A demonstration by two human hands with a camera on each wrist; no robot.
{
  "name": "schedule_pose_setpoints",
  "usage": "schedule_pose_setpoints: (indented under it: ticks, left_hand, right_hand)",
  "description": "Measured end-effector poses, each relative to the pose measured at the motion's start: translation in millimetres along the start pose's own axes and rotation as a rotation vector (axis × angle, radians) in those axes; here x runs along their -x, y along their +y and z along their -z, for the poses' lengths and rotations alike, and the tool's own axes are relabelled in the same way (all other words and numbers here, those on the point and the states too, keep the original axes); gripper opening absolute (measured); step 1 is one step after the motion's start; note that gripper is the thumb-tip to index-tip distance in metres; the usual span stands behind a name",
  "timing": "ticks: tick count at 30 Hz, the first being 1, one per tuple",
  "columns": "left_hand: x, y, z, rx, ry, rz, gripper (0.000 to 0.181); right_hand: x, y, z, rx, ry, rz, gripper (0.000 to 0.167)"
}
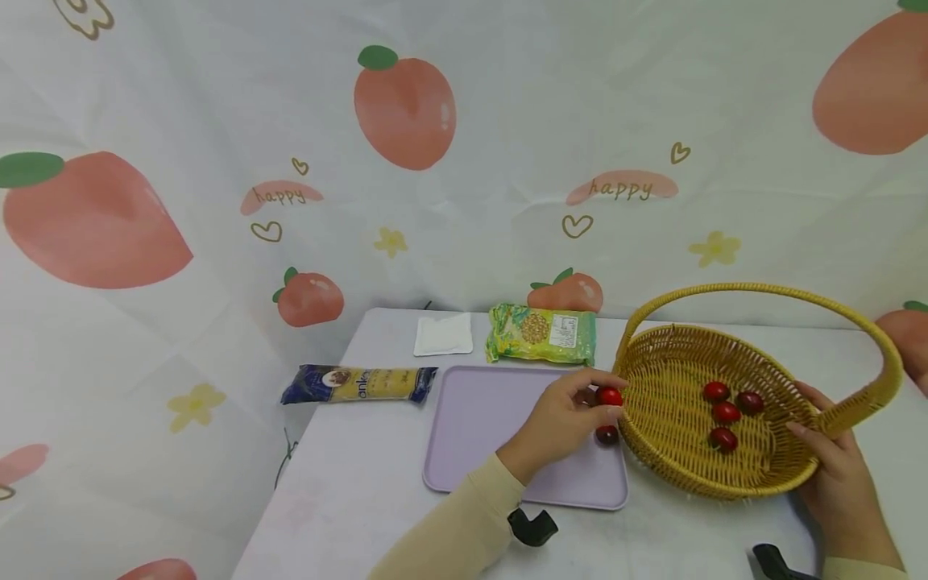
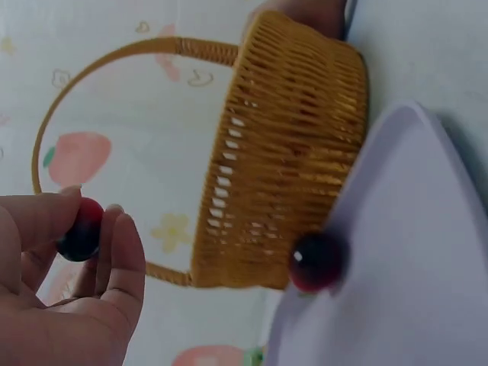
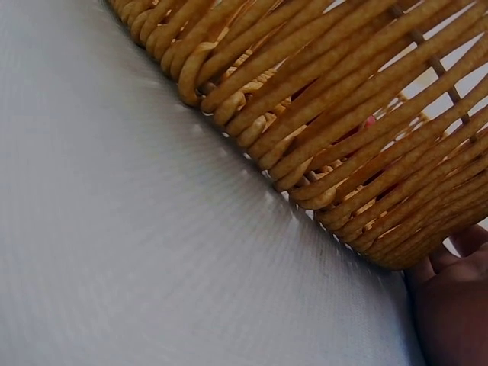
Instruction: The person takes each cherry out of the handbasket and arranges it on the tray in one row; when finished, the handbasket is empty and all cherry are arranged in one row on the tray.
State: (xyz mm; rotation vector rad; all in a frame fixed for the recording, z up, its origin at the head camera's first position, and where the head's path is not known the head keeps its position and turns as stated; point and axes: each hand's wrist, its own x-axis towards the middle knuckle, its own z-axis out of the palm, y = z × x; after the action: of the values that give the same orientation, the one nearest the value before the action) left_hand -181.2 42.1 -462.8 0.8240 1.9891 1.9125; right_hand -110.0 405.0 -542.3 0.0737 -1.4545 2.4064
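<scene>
My left hand [image 1: 561, 415] pinches a red cherry-like fruit [image 1: 609, 396] between thumb and fingers, just outside the left rim of the wicker basket [image 1: 674, 475]. In the left wrist view that hand [image 2: 84, 282] holds the fruit [image 2: 81, 230], part red and part dark. A dark red fruit [image 1: 606, 436] lies at the right edge of the purple tray [image 1: 478, 419], beside the basket. Several red fruits [image 1: 726, 413] lie inside the basket. My right hand [image 1: 837, 475] grips the basket's right rim, thumb inside; the right wrist view shows part of this hand [image 3: 457, 297] against the wicker [image 3: 366, 175].
Behind the tray lie a white square packet [image 1: 443, 334] and a green-yellow bag [image 1: 542, 334]. A blue and yellow pasta package [image 1: 358, 384] rests at the table's left edge. The basket's tall handle [image 1: 754, 288] arches over it. A printed cloth [image 1: 464, 217] hangs behind the table.
</scene>
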Motion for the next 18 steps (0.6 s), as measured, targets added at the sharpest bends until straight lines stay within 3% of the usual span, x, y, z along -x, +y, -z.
schedule_pose_setpoints:
  ticks: [3, 10, 18]
  left_hand:
    - [6.4, -11.3, 8.7, 0.012, 0.035, 0.002, 0.03]
    - [20.3, -30.5, 22.7, 0.171, 0.097, 0.11, 0.028]
    - [30.1, -52.1, 31.9, 0.021, 0.17, 0.157, 0.027]
  right_hand:
    - [-0.1, 0.0, -1.2, -0.007, -0.002, -0.002, 0.06]
    - [0.6, -1.0, -3.2, 0.017, -0.021, 0.009, 0.06]
    - [1.4, 0.1, -1.7, 0.02, -0.013, 0.012, 0.06]
